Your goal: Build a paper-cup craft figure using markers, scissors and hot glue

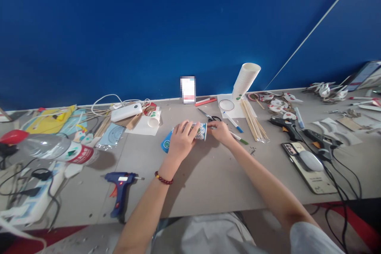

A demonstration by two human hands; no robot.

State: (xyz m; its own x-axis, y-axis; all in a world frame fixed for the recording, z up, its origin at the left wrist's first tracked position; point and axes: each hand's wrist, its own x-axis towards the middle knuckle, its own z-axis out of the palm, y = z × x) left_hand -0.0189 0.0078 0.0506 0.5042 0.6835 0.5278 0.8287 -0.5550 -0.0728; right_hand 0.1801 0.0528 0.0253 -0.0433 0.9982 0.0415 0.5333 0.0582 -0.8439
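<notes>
A blue-and-white patterned paper cup [202, 131] lies on its side over the middle of the grey table. My left hand [183, 137] is wrapped over it from above, and a blue part with a round mark [166, 143] sticks out to the left of the fingers. At the cup's right end is my right hand [218, 131], its fingers closed together close against that end. Whatever they pinch, if anything, is hidden. Just behind the right hand lie black-handled scissors [213, 118]. A green-tipped marker [239, 138] rests beside the right wrist.
A blue glue gun [120, 190] and a plastic bottle [59, 149] lie at left. Stacked paper cups [245, 81] lean near the wall behind wooden sticks [254, 121]. Black glue guns [320, 145] with cables and a phone [309, 168] occupy the right.
</notes>
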